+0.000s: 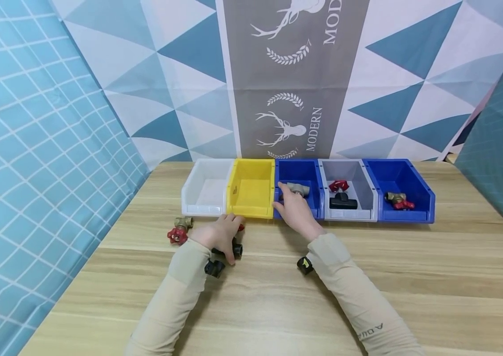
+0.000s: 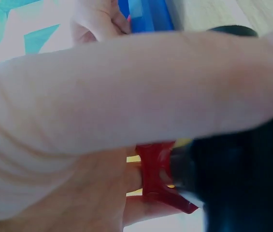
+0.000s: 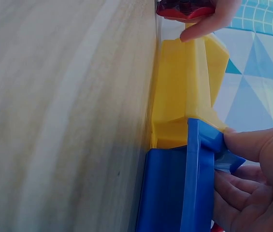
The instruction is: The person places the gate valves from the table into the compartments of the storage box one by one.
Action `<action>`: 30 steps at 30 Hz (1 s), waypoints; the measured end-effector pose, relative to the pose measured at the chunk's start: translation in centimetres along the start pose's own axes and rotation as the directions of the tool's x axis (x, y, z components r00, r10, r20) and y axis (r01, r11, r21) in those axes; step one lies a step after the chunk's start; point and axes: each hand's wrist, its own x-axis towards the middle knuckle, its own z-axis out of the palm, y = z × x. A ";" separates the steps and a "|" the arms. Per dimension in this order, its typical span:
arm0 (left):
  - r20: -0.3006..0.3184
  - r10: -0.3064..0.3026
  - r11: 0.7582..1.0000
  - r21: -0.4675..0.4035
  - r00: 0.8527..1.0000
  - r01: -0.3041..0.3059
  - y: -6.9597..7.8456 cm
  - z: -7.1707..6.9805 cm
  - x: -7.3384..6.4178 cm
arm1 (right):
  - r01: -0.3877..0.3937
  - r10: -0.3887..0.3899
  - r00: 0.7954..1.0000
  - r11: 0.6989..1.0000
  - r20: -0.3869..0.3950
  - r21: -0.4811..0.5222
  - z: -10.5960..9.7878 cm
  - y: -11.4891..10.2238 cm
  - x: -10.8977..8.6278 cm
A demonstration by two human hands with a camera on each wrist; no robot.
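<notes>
Black valve (image 2: 237, 188) with a red handle: under the left hand (image 1: 218, 232), on the near side of the yellow bin (image 1: 251, 210). Left hand grasping it, thumb across the black body, fingers behind the handle; whether it has left the tabletop (image 1: 256, 306) cannot be told.

Right hand (image 1: 297, 210) at the middle blue bin (image 3: 167, 193), thumb on the rim, fingers loosely bent. Cannot tell whether it pinches the wall or is released. Grey pipe fitting (image 1: 299, 189) in that bin, just beyond the right fingers.

Around the hands: brass valve (image 1: 178, 237) to the left of the left hand; black pipe fitting (image 1: 214, 267) just nearer than it, by the cuff; black plug (image 1: 305, 265) with a yellow mark beside the right cuff.

Step, judged: pick-up of the valve. Next move appears to call for a firm hold and a lift clear of the black pipe fitting, high enough to pass a bin's front lip. Destination bin: undetermined.
</notes>
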 end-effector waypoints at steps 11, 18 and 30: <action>-0.024 -0.039 0.999 0.013 0.999 0.040 0.1 0.7 0.5 | -0.009 0.009 1.000 1.000 0.011 0.015 0.1 0.1 0.0; -0.030 -0.027 0.999 0.024 0.999 0.027 0.2 0.6 0.5 | -0.008 0.008 1.000 1.000 0.003 0.011 0.0 0.0 -0.1; -0.058 -0.015 0.997 0.069 0.998 0.019 0.3 0.7 0.7 | -0.025 0.025 1.000 1.000 0.013 0.018 0.1 0.1 0.0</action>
